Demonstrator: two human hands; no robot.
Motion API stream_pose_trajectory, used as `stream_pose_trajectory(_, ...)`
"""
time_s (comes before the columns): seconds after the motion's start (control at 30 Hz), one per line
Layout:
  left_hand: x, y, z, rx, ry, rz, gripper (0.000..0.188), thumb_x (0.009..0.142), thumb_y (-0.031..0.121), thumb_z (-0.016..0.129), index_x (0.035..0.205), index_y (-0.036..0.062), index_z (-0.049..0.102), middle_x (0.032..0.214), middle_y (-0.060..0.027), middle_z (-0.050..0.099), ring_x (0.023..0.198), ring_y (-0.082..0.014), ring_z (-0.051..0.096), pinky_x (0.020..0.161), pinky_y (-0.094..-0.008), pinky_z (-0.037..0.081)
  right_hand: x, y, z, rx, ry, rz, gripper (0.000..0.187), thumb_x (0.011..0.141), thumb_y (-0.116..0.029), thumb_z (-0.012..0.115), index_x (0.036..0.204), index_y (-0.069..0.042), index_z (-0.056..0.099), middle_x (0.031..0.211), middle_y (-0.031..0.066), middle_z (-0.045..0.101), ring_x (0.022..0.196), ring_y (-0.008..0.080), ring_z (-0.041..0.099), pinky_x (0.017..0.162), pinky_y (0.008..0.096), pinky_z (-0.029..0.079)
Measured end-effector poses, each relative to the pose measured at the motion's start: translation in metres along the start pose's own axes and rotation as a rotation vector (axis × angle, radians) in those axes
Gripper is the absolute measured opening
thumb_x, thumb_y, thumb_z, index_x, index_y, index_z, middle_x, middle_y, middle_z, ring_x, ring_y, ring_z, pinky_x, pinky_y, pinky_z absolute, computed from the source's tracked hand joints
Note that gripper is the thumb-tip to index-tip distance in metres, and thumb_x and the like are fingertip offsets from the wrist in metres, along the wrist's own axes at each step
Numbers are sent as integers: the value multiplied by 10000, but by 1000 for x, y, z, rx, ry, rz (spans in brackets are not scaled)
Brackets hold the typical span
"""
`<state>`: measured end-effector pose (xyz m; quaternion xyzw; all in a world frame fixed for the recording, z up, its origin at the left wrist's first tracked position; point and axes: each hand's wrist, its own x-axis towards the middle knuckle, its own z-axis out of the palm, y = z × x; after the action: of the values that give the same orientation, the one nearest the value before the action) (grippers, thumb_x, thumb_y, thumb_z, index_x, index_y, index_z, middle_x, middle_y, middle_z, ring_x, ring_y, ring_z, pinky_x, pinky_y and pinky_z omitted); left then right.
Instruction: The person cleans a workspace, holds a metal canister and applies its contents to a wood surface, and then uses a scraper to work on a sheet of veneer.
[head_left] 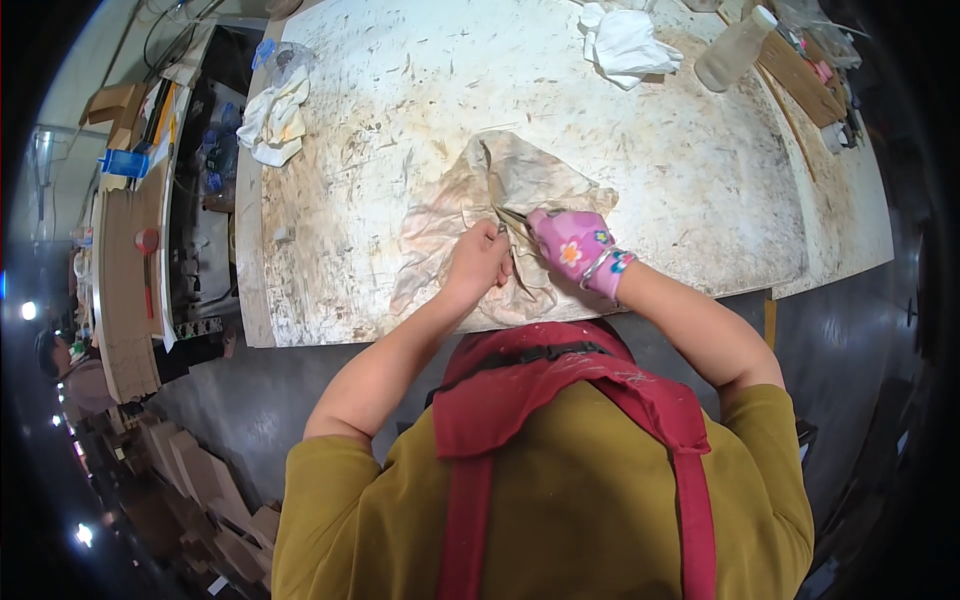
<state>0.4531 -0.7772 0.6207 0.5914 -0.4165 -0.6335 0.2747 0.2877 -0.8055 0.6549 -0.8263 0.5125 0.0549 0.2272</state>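
A stained, crumpled beige cloth (540,165) lies spread near the front edge of the worktable (350,110). Over its middle, my bare left hand (480,262) is closed, with a small dark bit showing at the fingertips; what it grips is too small to name. My right hand (578,248) wears a pink glove with a flower print and is closed around a thin dark pointed tool (513,216). The tool's tip reaches toward my left fingertips. Its handle is hidden in the glove, so its kind does not show.
A white rag (627,45) lies at the far right, beside a cloudy plastic bottle (735,50). Another rag (273,122) with yellowish stains sits at the left edge near a clear bottle (285,60). A wooden block (800,78) and small items line the right side.
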Motion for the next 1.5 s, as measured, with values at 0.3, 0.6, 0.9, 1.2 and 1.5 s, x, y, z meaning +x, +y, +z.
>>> stream_pose_trajectory(0.3, -18, 1, 0, -190, 16, -34, 144, 886, 169, 484, 810, 56, 438, 528, -41, 502, 421, -107, 448, 401, -218, 334, 9, 14, -9, -239, -9, -23, 156, 780, -127, 519, 895, -31, 564, 737, 180, 629, 686, 301, 642, 564, 397, 505)
stream_pose_trajectory(0.6, -13, -13, 2, -332, -3, -66, 136, 886, 169, 484, 801, 68, 451, 536, -29, 495, 428, -99, 438, 413, -207, 338, 3, 5, 14, -89, -19, 43, 223, 819, -191, 465, 906, -4, 549, 751, 186, 625, 680, 338, 625, 597, 416, 498)
stream_pose_trajectory(0.9, -9, -13, 2, -385, 5, -73, 150, 890, 188, 500, 812, 69, 453, 563, -21, 505, 456, -93, 456, 435, -199, 355, -10, 10, -6, 49, -44, -156, 205, 799, -165, 488, 925, -10, 535, 719, 180, 619, 673, 332, 622, 583, 415, 495)
stream_pose_trajectory(1.2, -15, -11, 8, -390, 5, -52, 138, 895, 184, 493, 830, 70, 453, 569, -20, 502, 471, -95, 456, 450, -210, 360, -1, 11, -5, -131, 7, 78, 171, 798, -159, 487, 859, -29, 579, 732, 192, 621, 702, 332, 624, 623, 411, 496)
stream_pose_trajectory(1.5, -12, -16, 13, -377, 49, -125, 132, 884, 186, 511, 844, 77, 450, 591, -18, 502, 493, -96, 452, 473, -209, 362, -13, 4, -5, -99, -79, -41, 170, 760, -111, 521, 893, -12, 558, 776, 177, 628, 734, 326, 625, 638, 396, 499)
